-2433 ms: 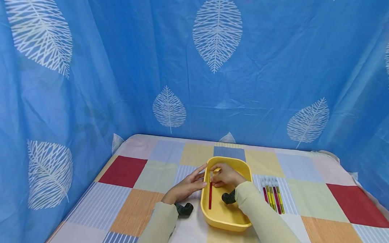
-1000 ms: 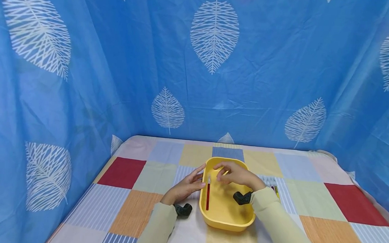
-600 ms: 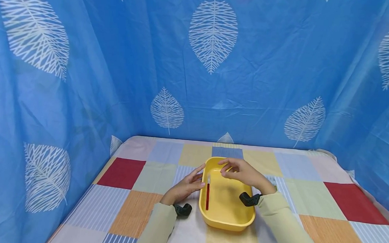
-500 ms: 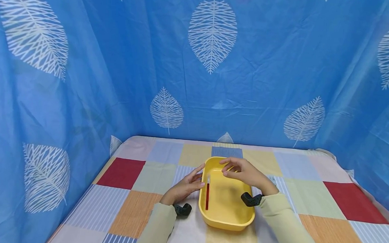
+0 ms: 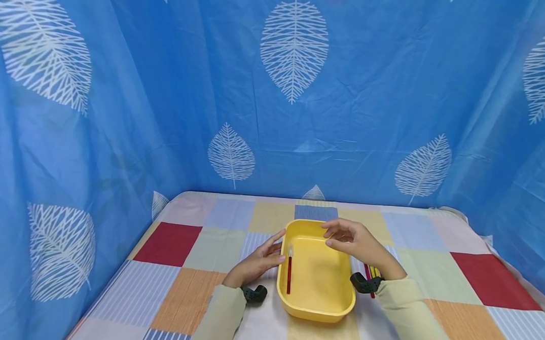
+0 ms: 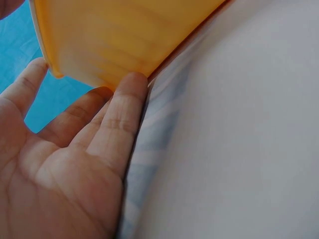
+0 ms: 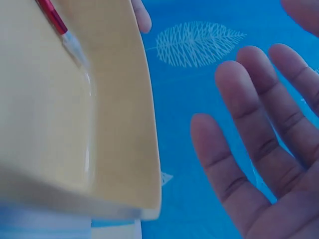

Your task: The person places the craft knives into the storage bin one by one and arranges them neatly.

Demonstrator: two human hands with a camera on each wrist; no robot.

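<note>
Right grip relaxed, fingers parted and holding nothing, hangs by the far right corner of a rounded rectangular yellow tray, apparently plastic. The left grip, fingers extended, touches the tray's left side without closing around it, apparently to steady it. Inside, a slim red stick with a pale, brush-like tip lies lengthwise beside the left wall, likely to keep it straight. Slim red and yellow sticks, partly hidden, lie on the patchwork-covered table at right, seemingly for easy reach.
</note>
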